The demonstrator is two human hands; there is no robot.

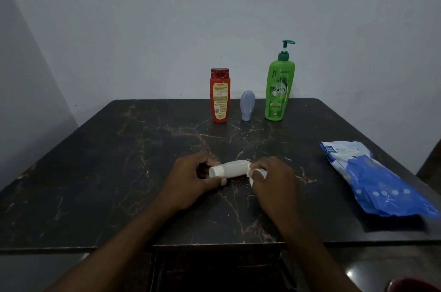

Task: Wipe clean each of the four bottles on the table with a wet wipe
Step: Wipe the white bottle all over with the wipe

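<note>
The small white bottle (232, 168) lies on its side between the two hands, low over the counter (119, 172); whether it rests on the surface I cannot tell. The left hand (191, 177) has fingers and thumb curled round the capped end, and the right hand (272, 179) pinches a bunched wet wipe (256, 173) against the base end. The bottle looks like light, stiff plastic, smooth and likely to turn slick once damp, so a firm hold at the cap shoulder seems best while the wipe travels along the body. Well beyond the hands stand a red bottle (220, 96), a squat grey bottle (247, 105) and a green pump bottle (279, 86). The pump bottle is tall and probably heaviest, so it is better held round the waist than by the pump. A blue pack of wipes (372, 179) lies out past the right hand.
</note>
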